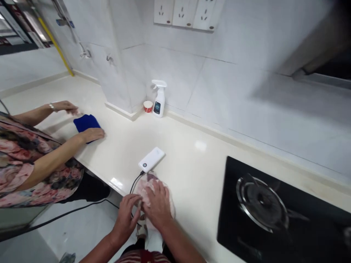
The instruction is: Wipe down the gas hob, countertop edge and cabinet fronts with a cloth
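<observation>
A pale pink cloth (144,186) lies at the counter's front edge, partly hidden under my hands. My right hand (158,204) rests palm down on it with the fingers stretched out. At the cloth's left side, my left hand (128,215) is curled, its thumb and fingertips meeting at what looks like the cloth's edge. Just beyond the cloth is a white power bank (152,159) with a black cable (136,179) plugged into its near end. The cable runs down past my left hand.
To the left, another person's hands (93,134) work with a blue cloth (86,123) on the counter (192,175). A white spray bottle (159,98) and a red-and-white paper cup (148,106) stand by the wall. On the right is a black gas hob (233,204).
</observation>
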{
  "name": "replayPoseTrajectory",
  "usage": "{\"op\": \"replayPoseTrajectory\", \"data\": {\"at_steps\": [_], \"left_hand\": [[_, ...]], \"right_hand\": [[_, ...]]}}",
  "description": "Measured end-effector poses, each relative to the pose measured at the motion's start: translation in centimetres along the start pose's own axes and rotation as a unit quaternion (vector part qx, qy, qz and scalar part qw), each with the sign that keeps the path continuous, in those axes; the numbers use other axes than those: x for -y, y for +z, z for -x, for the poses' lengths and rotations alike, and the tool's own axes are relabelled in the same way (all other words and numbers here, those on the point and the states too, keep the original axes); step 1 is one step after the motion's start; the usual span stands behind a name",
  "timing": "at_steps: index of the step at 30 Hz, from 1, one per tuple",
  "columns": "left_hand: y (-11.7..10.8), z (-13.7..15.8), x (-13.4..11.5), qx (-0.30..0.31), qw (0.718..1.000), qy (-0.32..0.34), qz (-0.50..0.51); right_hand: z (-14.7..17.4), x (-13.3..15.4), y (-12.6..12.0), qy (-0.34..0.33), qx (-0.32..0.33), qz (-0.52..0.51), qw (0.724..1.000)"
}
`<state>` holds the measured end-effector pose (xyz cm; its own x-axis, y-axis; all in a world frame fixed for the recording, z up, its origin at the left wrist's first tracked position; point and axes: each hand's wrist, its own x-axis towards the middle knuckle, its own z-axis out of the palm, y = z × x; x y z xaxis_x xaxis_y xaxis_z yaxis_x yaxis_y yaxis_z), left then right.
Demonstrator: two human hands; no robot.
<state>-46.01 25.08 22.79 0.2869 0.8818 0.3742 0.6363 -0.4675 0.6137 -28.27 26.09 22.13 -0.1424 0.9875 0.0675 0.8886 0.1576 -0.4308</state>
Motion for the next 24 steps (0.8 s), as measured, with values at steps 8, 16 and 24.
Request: {"op": "replayPoseTrajectory", "data": {"at_steps": [8,16,24], "left_hand": [[0.0,-1.1,-0.3,0.086,0.993,0.065,0.047],[1.4,-2.6,-0.2,0.101,0.986,0.096,0.087],[0.7,-0.2,-0.3,0.127,0.986,0.045,0.095]], "right_hand": [[11.1,-3.2,-1.3,0.080,-0.017,0.003,0.997],[19.1,-10.3,-8.6,0.424,-0.215,-0.218,0.853],[2.6,-19.6,-14.9,0.345,-0.157,0.026,0.925]]}}
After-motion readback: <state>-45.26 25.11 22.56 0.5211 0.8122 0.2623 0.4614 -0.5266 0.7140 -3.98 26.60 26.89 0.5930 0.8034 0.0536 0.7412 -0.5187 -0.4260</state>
